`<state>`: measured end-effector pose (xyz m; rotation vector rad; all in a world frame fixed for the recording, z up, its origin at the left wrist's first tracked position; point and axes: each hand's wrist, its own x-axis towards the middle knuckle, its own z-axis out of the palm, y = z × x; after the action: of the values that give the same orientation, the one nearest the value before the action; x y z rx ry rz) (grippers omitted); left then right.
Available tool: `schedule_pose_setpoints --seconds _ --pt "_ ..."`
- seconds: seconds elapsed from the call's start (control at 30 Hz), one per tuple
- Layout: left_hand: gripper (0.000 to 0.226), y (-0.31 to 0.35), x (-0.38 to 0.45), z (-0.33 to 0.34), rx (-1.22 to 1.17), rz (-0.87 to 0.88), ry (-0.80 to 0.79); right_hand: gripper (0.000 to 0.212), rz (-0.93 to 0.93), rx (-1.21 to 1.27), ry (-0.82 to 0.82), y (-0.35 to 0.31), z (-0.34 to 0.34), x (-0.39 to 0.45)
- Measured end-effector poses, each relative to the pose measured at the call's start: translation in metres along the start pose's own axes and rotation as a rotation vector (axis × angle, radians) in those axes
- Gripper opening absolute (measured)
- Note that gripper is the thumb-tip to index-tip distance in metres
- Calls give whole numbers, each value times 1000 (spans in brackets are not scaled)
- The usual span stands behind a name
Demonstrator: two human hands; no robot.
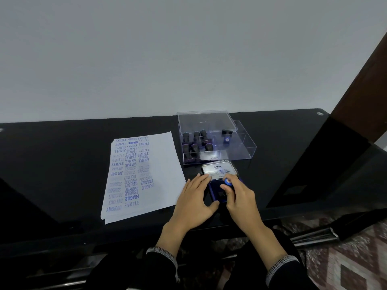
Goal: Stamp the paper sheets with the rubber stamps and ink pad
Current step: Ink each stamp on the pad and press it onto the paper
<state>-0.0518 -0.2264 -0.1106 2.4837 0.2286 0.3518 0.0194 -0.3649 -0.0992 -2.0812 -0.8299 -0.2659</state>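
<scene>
A stack of white paper sheets [165, 164] lies on the black table, its left half covered with blue stamped words. To its right sits the open blue ink pad [214, 190], its lid [219, 168] raised at the back. My left hand [194, 203] lies flat with straight fingers against the pad's left side. My right hand [238, 195] pinches a blue-topped rubber stamp [227, 181] that stands on the ink pad. Behind the pad a clear plastic box [240, 151] holds several black-handled stamps [196, 143].
The box's clear lid [206, 120] leans up at its back. A small blue stamp [226, 139] and a black piece sit in the box's right compartment. The table's front edge [125, 233] runs just below the paper. A dark panel [326, 164] rises at right.
</scene>
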Motion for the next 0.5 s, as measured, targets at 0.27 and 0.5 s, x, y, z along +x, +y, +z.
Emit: schedule_pose_setpoints --seconds 0.27,0.5 --pt "43 0 1 -40 -456 -150 349 22 -6 -4 40 -3 6 -5" --pt "35 -50 -3 -85 -365 -298 506 20 -15 -47 42 -3 7 -5"
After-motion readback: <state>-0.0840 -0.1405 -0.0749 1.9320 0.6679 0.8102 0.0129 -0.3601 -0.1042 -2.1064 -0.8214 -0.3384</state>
